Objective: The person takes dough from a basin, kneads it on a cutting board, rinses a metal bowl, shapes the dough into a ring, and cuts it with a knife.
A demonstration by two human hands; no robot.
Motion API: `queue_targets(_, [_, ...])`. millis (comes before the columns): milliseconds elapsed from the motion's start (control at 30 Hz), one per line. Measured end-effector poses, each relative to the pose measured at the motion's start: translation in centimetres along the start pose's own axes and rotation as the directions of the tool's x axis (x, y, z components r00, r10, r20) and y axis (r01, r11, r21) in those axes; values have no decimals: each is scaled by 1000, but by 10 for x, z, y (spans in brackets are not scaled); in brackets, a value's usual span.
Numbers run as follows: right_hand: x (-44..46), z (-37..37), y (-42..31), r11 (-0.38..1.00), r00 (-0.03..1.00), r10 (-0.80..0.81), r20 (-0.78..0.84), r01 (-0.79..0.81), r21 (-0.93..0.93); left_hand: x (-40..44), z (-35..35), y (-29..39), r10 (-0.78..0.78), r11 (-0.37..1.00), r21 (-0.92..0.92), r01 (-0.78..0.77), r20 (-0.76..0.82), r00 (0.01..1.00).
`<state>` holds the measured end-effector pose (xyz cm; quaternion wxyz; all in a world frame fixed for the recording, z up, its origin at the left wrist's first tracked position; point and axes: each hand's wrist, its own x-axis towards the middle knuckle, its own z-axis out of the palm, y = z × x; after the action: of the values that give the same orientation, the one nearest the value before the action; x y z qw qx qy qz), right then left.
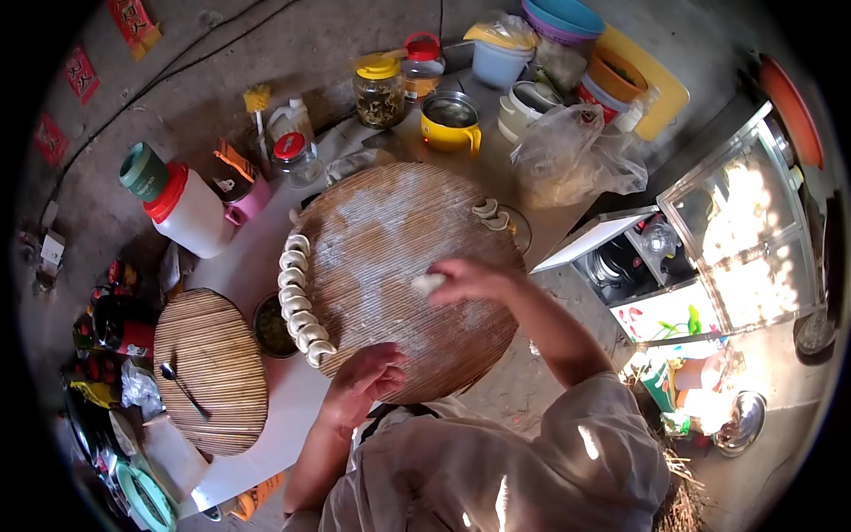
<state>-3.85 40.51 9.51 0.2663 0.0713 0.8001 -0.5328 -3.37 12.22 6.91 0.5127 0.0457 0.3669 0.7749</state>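
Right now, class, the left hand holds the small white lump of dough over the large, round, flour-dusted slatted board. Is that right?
No, the hand is wrong: the head view shows the right hand holding the small white lump of dough over the large, round, flour-dusted slatted board.

The head camera is looking out from above the person's shirt [496, 461], facing forward and steeply down, sitting close over the large round board [390, 275] at the near edge of the tabletop [285, 390]. Its wide circular view is stretching past the far edge to the wall [355, 35] and past the right edge to the cabinet [651, 306].
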Motion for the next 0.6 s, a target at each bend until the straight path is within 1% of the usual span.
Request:
queue_targets(33, [12,-23,19,995,984,-95,-151,87,-56,-1,-3,-2,16,1000,13,-16,-17,1000])
queue_targets(67, [30,-47,48,978,937,-196,-290,166,-124,-4,-6,-5,29,999,24,-28,-55,998])
queue_targets(100, [47,-71,71,971,876,-218,-430,152,-185,-8,-12,-9,36,999,16,-35,-64,997])
queue_targets(133, [41,-87,55,914,810,-253,-528,22,-405,-13,-18,-14,52,998,31,-48,-142,989])
queue_targets(167, [63,-100,77,883,677,-281,-680,-94,-459,-18,-22,-18,69,997,47,-60,-219,973])
queue_targets(200, [70,-114,84,813,643,-364,-674,-133,-567,-23,-22,-21,85,996,56,-71,-304,949])
queue_targets(233, [81,-122,95,809,649,-371,-665,-125,-574,-28,-23,-24,92,995,52,-80,-312,946])
queue_targets(300, [102,-132,115,711,621,-334,-709,-327,-622,-37,-25,-27,104,995,35,-98,-395,913])
queue_targets(333, [108,-134,121,653,666,-311,-678,-369,-662,-40,-26,-29,111,994,29,-109,-413,904])
queue_targets(367, [113,-136,127,651,670,-314,-673,-363,-666,-43,-27,-30,114,993,27,-113,-419,901])
queue_targets(433, [115,-134,132,793,678,-152,-719,-351,-499,-47,-27,-33,130,991,25,-134,-458,880])
queue_targets(467, [114,-135,135,790,684,-154,-713,-348,-504,-48,-26,-33,132,990,20,-138,-463,876])
queue_targets(533, [112,-138,137,808,709,-210,-673,-262,-528,-46,-21,-31,121,990,-7,-140,-466,877])
queue_targets(600, [111,-141,137,801,729,-209,-652,-254,-542,-44,-22,-30,122,991,10,-133,-465,877])
